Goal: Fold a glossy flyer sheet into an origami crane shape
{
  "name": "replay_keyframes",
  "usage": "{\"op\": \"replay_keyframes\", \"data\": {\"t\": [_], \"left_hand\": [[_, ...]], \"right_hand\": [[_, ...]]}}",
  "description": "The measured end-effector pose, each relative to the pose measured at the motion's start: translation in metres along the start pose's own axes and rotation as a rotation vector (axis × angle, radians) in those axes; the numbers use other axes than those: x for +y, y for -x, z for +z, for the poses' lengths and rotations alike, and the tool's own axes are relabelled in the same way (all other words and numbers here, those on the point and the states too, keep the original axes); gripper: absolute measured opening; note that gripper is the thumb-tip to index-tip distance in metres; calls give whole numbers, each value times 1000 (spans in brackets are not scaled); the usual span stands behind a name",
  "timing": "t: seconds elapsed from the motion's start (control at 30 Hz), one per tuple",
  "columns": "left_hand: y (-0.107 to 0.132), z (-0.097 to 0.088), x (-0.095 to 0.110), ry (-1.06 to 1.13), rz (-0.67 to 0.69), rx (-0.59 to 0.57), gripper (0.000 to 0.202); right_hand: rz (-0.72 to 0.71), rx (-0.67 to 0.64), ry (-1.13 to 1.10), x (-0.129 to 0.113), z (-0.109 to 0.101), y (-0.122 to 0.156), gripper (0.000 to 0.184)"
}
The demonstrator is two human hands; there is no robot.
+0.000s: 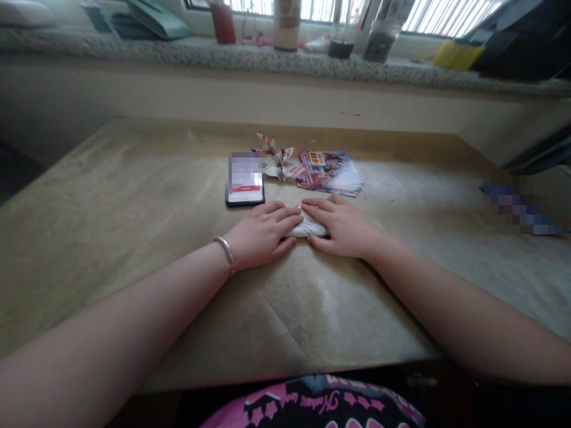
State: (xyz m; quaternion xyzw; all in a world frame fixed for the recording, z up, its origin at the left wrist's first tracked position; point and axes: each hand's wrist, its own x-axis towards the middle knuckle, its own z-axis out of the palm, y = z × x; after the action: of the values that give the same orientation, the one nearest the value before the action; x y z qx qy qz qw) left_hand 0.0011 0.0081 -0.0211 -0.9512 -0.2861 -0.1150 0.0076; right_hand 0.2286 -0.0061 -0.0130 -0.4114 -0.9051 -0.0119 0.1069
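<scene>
A small folded piece of white printed paper [307,228] lies on the brown paper-covered table [134,202] in front of me. My left hand [263,233] lies flat on its left end, fingers stretched out and pressing down. My right hand [343,227] lies flat on its right end in the same way, so most of the paper is hidden. A silver bracelet [226,249] sits on my left wrist.
Beyond my hands lie a phone [245,179], a folded paper crane [279,161] and a stack of colourful flyers [330,172]. A stone windowsill [267,56] at the back carries several jars and bottles. A blurred object [521,208] rests at the table's right edge.
</scene>
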Motion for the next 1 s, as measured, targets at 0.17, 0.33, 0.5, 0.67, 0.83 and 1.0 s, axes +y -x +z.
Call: {"op": "replay_keyframes", "data": {"t": [0.17, 0.33, 0.5, 0.67, 0.83, 1.0], "left_hand": [[0, 0, 0, 3, 0, -11, 45], [0, -1, 0, 3, -10, -14, 45], [1, -2, 1, -5, -18, -23, 46], [1, -2, 2, 8, -39, -38, 46], [2, -2, 2, 19, -50, -51, 48], [2, -3, 3, 38, -55, -68, 49]], "right_hand": [[8, 1, -1, 0, 0, 0, 63], [9, 6, -19, -1, -1, 0, 62], [22, 44, -127, 1, -5, 3, 46], [63, 91, -144, 2, -5, 6, 35], [-18, 134, -113, -1, -7, 8, 28], [-76, 93, -129, -3, -7, 9, 26]]}}
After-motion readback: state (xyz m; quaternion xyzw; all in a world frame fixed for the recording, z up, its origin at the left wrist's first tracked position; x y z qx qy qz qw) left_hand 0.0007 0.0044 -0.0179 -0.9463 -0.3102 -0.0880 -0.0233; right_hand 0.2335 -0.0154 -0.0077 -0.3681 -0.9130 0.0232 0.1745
